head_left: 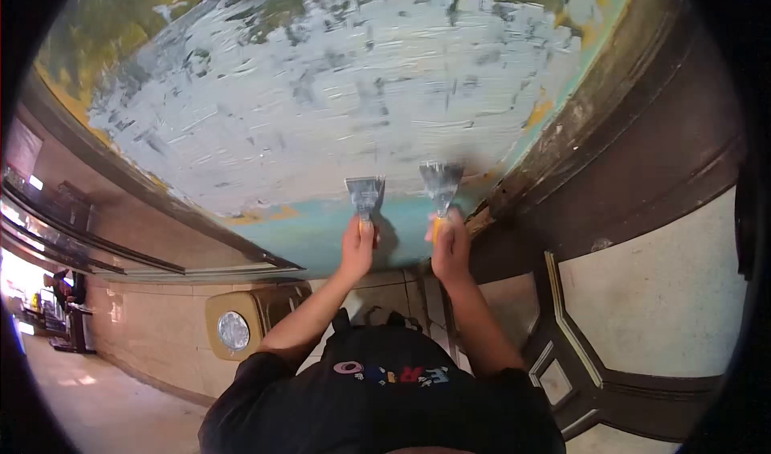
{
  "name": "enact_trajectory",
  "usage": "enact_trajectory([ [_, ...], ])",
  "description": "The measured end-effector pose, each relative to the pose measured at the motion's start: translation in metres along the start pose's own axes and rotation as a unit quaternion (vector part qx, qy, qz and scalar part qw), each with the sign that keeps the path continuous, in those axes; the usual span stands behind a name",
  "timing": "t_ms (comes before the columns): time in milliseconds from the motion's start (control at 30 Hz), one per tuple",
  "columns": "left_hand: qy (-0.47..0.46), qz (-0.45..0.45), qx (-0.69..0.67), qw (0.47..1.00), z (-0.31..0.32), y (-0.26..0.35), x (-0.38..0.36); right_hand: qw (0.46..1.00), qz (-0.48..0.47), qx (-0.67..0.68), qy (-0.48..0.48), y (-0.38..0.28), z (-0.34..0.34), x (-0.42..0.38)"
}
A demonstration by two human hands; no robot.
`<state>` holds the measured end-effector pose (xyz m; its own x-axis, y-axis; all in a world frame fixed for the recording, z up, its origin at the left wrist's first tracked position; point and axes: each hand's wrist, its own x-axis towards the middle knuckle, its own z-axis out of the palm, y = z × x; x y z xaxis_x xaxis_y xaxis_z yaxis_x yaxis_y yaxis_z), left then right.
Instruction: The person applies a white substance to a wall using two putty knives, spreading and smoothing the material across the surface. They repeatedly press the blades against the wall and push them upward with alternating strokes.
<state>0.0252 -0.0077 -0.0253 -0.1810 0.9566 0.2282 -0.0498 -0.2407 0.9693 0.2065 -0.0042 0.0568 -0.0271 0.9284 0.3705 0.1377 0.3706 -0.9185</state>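
Note:
My left hand point(358, 245) is closed around the yellow handle of a putty knife point(365, 193), its wide metal blade pointing up toward the wall. To its right, my right hand point(451, 249) grips a second putty knife point(441, 183) by a yellow handle. That blade is smeared with grey-white filler, and its edge lies at the lower border of the coated area. A broad, rough layer of white filler point(321, 117) covers much of the painted wall point(313, 233), with ridges and dark patches in it. Turquoise paint shows below the layer; green and yellow paint shows above.
A dark wooden frame point(598, 121) borders the wall on the right, beside a panelled door point(578, 386). A tan bin with a round silvery top point(234, 330) stands at lower left. Glass panes run along the left, and a person point(68, 293) is far off there.

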Motion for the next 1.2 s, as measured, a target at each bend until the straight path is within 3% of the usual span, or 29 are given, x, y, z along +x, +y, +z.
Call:
enact_trajectory([
  [67, -0.013, -0.012, -0.017, 1.0, 0.008, -0.015, -0.025, 0.999, -0.033, 0.002, 0.012, -0.005, -0.008, 0.021],
  [133, -0.019, -0.103, -0.014, 0.994, 0.015, -0.01, -0.045, 0.998, 0.041, -0.057, -0.007, 0.022, -0.01, 0.023],
  [200, -0.024, -0.086, -0.026, 0.996, 0.023, -0.005, -0.044, 0.993, 0.033, -0.116, -0.013, 0.065, -0.01, -0.005],
  [267, -0.055, 0.008, -0.024, 0.998, 0.031, 0.019, -0.029, 0.985, 0.162, -0.036, -0.037, 0.124, -0.004, -0.055],
  [400, -0.06, 0.026, -0.032, 0.997, 0.047, 0.037, 0.004, 0.984, 0.18, 0.016, 0.007, 0.121, -0.003, -0.082],
  [467, -0.066, 0.0, -0.033, 0.997, 0.046, 0.011, 0.005, 0.988, 0.123, 0.049, 0.074, 0.088, -0.008, -0.05],
  [533, -0.041, 0.021, 0.124, 0.991, 0.045, -0.034, -0.002, 0.998, 0.024, 0.019, 0.06, 0.041, -0.022, -0.005],
  [600, -0.053, -0.022, 0.09, 0.994, 0.047, -0.049, -0.027, 0.999, 0.013, -0.006, 0.051, 0.013, -0.03, 0.028],
  [667, -0.034, -0.101, 0.039, 0.994, 0.051, -0.05, -0.048, 0.998, 0.009, -0.032, 0.045, 0.015, -0.033, 0.031],
  [733, -0.044, -0.109, 0.028, 0.993, 0.056, -0.031, -0.051, 0.991, -0.032, -0.125, 0.023, 0.053, -0.031, 0.019],
  [800, -0.067, -0.01, 0.013, 0.998, 0.058, -0.014, -0.043, 0.993, 0.066, -0.094, -0.001, 0.123, -0.026, -0.023],
  [833, -0.066, 0.011, -0.01, 0.998, 0.063, 0.011, -0.033, 0.993, 0.075, -0.087, 0.014, 0.131, -0.026, -0.048],
  [900, -0.057, 0.041, -0.011, 0.997, 0.072, 0.049, -0.008, 0.981, 0.185, -0.046, -0.015, 0.137, -0.032, -0.084],
  [967, -0.046, 0.059, -0.009, 0.997, 0.08, 0.062, 0.015, 0.983, 0.175, -0.05, -0.008, 0.131, -0.038, -0.089],
  [1033, -0.03, 0.024, -0.102, 0.994, 0.09, 0.065, 0.031, 0.983, 0.181, -0.007, 0.038, 0.119, -0.038, -0.088],
  [1200, -0.028, -0.047, 0.008, 0.998, 0.07, -0.056, -0.03, 0.998, 0.035, 0.026, 0.033, 0.044, -0.045, -0.015],
])
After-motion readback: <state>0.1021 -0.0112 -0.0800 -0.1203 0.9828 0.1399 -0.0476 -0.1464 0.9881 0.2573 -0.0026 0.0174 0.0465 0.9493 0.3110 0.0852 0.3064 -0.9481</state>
